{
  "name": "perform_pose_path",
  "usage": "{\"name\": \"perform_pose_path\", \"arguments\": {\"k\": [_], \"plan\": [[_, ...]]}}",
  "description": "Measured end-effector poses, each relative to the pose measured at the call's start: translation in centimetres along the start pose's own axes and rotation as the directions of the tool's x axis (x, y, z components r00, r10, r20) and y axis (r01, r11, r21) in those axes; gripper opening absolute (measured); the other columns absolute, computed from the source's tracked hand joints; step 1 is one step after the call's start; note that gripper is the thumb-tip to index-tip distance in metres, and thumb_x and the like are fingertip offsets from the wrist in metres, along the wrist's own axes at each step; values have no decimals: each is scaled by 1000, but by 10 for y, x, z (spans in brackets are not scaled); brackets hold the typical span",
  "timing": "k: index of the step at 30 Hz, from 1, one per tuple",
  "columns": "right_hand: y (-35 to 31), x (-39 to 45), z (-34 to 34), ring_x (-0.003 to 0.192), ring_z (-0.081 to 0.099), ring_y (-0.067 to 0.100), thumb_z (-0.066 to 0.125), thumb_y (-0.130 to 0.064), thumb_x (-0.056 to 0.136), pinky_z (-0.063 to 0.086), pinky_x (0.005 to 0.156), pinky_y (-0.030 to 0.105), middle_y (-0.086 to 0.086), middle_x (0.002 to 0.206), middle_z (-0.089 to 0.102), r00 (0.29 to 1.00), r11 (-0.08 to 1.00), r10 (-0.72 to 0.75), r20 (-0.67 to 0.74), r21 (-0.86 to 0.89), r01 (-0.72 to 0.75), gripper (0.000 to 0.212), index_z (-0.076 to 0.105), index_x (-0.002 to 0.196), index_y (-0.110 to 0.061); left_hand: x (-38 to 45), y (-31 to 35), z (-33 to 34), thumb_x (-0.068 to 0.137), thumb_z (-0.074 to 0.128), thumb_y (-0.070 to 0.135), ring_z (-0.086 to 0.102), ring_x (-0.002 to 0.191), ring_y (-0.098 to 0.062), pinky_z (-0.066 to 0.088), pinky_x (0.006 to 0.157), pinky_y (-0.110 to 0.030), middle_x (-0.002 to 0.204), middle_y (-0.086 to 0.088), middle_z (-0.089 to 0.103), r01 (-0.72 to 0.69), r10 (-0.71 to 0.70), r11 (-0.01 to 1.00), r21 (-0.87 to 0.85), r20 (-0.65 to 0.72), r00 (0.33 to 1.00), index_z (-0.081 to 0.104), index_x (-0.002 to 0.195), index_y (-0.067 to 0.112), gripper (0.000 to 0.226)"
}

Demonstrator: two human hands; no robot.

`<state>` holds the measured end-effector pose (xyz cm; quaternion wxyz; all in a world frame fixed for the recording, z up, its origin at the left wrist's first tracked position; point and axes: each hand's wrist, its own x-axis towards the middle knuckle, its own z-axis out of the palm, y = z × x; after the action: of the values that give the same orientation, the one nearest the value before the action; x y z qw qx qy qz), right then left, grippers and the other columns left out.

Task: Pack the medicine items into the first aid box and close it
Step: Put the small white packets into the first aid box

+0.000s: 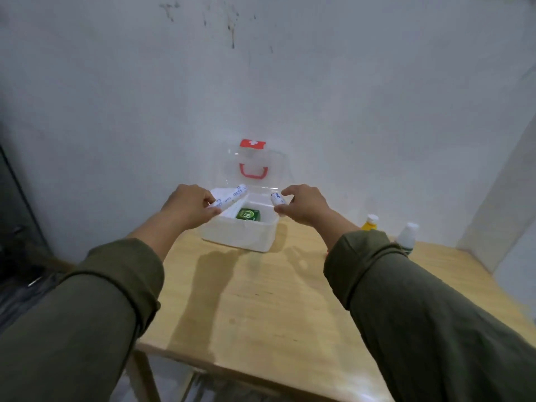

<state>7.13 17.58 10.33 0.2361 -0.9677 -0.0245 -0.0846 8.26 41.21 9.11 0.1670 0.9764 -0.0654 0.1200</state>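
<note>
The white first aid box (240, 233) stands open at the far side of the wooden table, its clear lid (252, 166) upright with a red handle and red cross latch. A green packet (247, 214) lies inside. My left hand (188, 204) pinches a long white tube (229, 198) over the box's left rim. My right hand (301, 204) pinches a shorter white tube (278, 199) over the right rim.
A yellow bottle with a white cap (369, 223) and a white bottle with green print (407, 237) stand on the table (261, 300) to the right, behind my right sleeve. A white wall rises directly behind the box. Dark clutter lies left of the table.
</note>
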Motion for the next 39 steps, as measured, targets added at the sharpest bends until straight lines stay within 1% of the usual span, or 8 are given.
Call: {"name": "perform_pose_path", "arguments": {"k": [7,10,14,20,25,30,36,39], "plan": [[-34,58,27,117,53,24,67,-36,82,41,92,32,4,135,55,999,999,-45,12,-6,46,52,53,130,-18,31,-23,10,80,66,38,61,98,-20,44,78,-25,98,-3,72,90,-91,990,-112,-4,996,70,104,15,33],[-42,77,41,120,52,25,66,-35,83,42,95,33,4,136,54,999,999,-50,22,-3,50,53,51,131,-18,41,-31,23,78,67,39,61,101,-20,49,84,-31,104,-5,70,143,-146,978,-152,-9,989,66,110,16,38],[-44,95,67,122,51,25,67,-35,82,42,96,34,4,135,55,999,999,-30,42,39,28,54,50,131,-20,51,-40,36,77,69,40,60,101,-20,46,80,-29,106,-7,69,194,-197,957,-218,5,980,61,115,19,44],[-42,108,85,120,51,26,65,-35,83,44,95,35,6,134,54,999,994,45,12,104,-46,57,45,134,-22,58,-33,39,78,68,41,58,101,-19,42,79,-26,86,-2,66,148,-158,938,-313,-7,987,58,117,21,45],[-39,114,83,120,52,27,64,-36,84,44,94,36,6,136,53,998,993,65,-19,103,-63,63,40,139,-18,67,-26,53,73,69,48,56,107,-20,41,77,-26,106,-7,67,158,-156,932,-325,32,987,57,116,24,51],[-35,114,82,121,51,28,65,-34,84,45,95,37,6,137,53,998,992,64,-23,113,-61,61,41,137,-18,70,-21,64,70,70,53,61,99,-19,42,75,-25,100,-5,70,170,-162,932,-321,50,985,57,115,23,55],[-32,114,84,125,48,27,65,-34,84,43,98,37,5,140,50,998,991,57,4,123,-57,60,41,137,-19,67,-24,66,65,74,56,58,107,-16,40,82,-26,101,0,72,154,-143,923,-354,58,988,57,117,23,64],[-35,115,87,123,50,27,66,-35,84,44,99,38,6,140,50,998,990,55,15,128,-57,60,42,136,-19,65,-38,61,65,74,56,51,118,-21,41,97,-35,120,1,64,121,-132,933,-339,-8,991,56,122,22,69]]}}
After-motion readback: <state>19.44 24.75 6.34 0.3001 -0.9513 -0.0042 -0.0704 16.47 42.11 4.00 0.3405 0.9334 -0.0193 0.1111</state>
